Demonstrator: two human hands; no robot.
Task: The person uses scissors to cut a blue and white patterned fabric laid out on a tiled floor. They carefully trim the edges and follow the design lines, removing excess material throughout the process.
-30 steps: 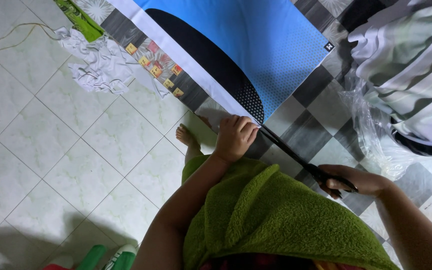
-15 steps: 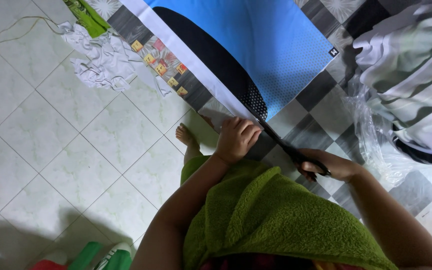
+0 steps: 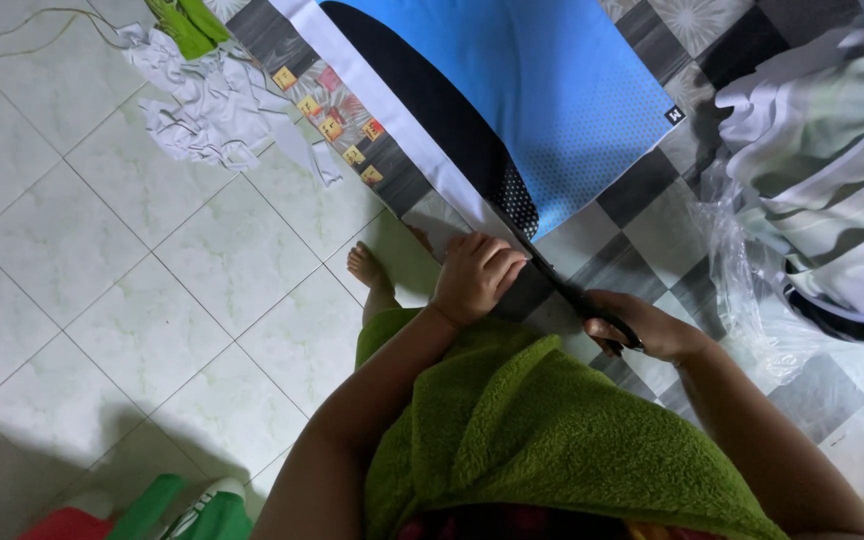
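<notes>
My left hand (image 3: 477, 274) lies flat on the near corner of a blue, black and white fabric (image 3: 552, 110) spread over a checkered cloth-covered table (image 3: 652, 225). My right hand (image 3: 642, 327) grips the black handles of a pair of scissors (image 3: 574, 295). The blades point up-left along the dark edge of the fabric, just right of my left fingers. A green towel (image 3: 542, 440) hangs over my front and hides what lies below the hands.
White fabric scraps (image 3: 207, 110) and a green scrap (image 3: 184, 20) lie on the tiled floor (image 3: 152, 290) at the left. A striped grey and white cloth (image 3: 832, 170) and clear plastic (image 3: 752, 290) sit at the right. My bare foot (image 3: 369, 270) stands under the table edge.
The scissors and my right hand have advanced up-left along the fabric edge, closer to my left hand. My left hand has stayed pressed on the fabric.
</notes>
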